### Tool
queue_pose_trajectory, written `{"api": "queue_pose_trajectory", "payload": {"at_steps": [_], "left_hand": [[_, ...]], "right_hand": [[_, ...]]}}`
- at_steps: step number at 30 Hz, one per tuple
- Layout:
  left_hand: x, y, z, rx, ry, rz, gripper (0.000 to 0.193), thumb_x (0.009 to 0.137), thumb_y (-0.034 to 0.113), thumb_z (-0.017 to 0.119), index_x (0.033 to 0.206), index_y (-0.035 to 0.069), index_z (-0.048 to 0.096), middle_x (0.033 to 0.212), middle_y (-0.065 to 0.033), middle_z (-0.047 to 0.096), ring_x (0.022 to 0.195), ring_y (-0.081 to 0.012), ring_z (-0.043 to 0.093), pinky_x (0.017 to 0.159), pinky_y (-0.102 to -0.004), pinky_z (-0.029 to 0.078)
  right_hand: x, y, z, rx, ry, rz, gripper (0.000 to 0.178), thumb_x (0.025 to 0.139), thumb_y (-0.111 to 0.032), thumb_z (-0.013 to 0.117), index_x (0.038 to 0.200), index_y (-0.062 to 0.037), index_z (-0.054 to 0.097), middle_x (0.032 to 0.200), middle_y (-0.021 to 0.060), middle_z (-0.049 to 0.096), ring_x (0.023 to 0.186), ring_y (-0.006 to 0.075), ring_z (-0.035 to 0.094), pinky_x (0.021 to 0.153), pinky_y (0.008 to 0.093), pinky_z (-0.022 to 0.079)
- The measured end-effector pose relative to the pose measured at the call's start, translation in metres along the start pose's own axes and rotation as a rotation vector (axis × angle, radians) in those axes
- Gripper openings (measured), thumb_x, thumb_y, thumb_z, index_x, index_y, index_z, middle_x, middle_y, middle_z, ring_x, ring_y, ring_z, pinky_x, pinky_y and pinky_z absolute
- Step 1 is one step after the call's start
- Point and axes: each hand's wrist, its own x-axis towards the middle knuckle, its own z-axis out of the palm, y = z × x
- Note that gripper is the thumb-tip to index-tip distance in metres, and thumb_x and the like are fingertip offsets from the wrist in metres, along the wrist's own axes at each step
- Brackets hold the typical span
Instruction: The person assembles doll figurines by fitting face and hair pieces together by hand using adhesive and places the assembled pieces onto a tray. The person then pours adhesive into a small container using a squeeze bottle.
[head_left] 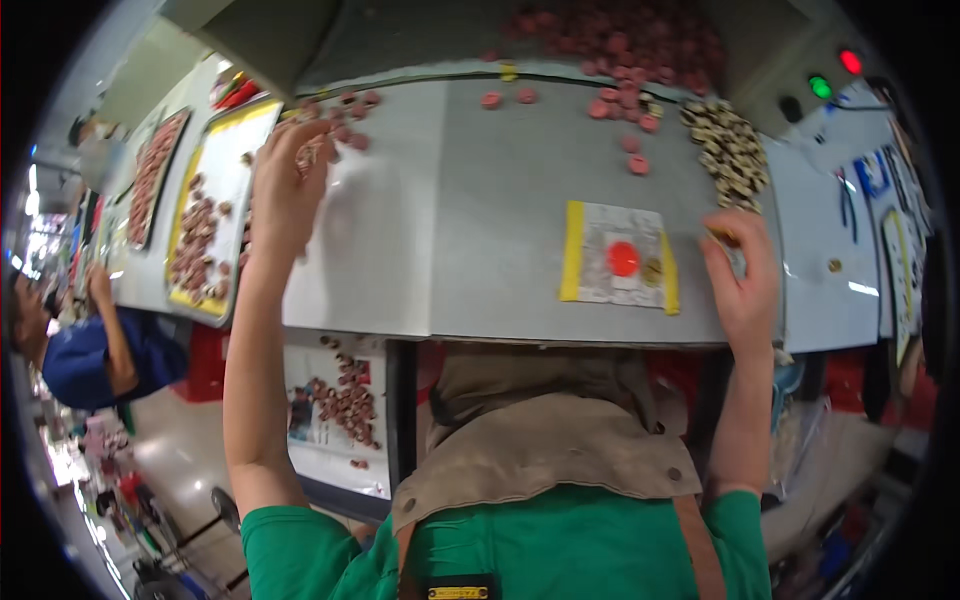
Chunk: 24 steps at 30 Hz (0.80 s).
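Grey sheet-metal tabletop (500,220) is stretching across the view, with a hopper of reddish discs (620,40) sitting at its far edge and a co-worker in a blue top (80,360) bending at the left.

The left hand (285,190) is reaching far forward and to the left, its fingers (310,150) curling loosely around what looks like one or two small round pieces at the scatter of pink discs (345,120); whether they are truly pinched is hard to tell. Just left of that hand a yellow-rimmed tray (215,210) is holding more brownish-red pieces.

The right hand (745,280) is resting near the tabletop's near-right part, fingers bent and closing on a small brass-coloured piece (727,238) at the tip. A pile of pale, dark-centred caps (730,150) is lying directly beyond that hand, away from the body, so the right hand is plainly the nearer one to it. Between the hands, closer to the right, a white card with yellow side strips (618,262) is carrying one red disc (622,258) and a brass piece (652,270), just to the left of the right fingers.
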Motion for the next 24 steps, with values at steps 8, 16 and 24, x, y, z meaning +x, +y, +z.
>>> {"api": "queue_pose_trajectory", "payload": {"at_steps": [8, 16, 24], "left_hand": [[0.050, 0.103, 0.139, 0.053, -0.036, 0.255, 0.026, 0.080, 0.008, 0.063, 0.106, 0.006, 0.060, 0.102, -0.0151, 0.057, 0.098, -0.0342, 0.053, 0.082, -0.0412, 0.045], [0.010, 0.163, 0.133, -0.393, -0.290, 0.245, 0.019, 0.086, 0.004, 0.057, 0.105, 0.006, 0.060, 0.097, -0.0131, 0.059, 0.087, -0.0306, 0.057, 0.076, -0.0378, 0.048], [-0.023, 0.170, 0.097, -1.096, -0.394, -0.477, 0.025, 0.096, 0.015, 0.055, 0.116, 0.001, 0.058, 0.098, -0.0038, 0.062, 0.082, -0.0106, 0.058, 0.072, -0.0233, 0.046]], "right_hand": [[0.076, 0.044, -0.010, -0.389, -0.012, -0.181, 0.019, 0.086, -0.006, 0.059, 0.104, -0.0011, 0.059, 0.100, 0.0113, 0.058, 0.094, 0.0294, 0.056, 0.081, 0.0345, 0.046], [0.130, 0.088, 0.019, -0.602, 0.044, -0.395, 0.024, 0.084, -0.012, 0.063, 0.107, -0.0077, 0.059, 0.100, 0.0092, 0.060, 0.096, 0.0302, 0.056, 0.082, 0.0377, 0.046], [0.122, 0.085, 0.034, -0.389, -0.105, -0.408, 0.017, 0.085, -0.010, 0.061, 0.101, -0.0054, 0.058, 0.097, 0.0093, 0.059, 0.090, 0.0263, 0.059, 0.075, 0.0347, 0.048]]}}
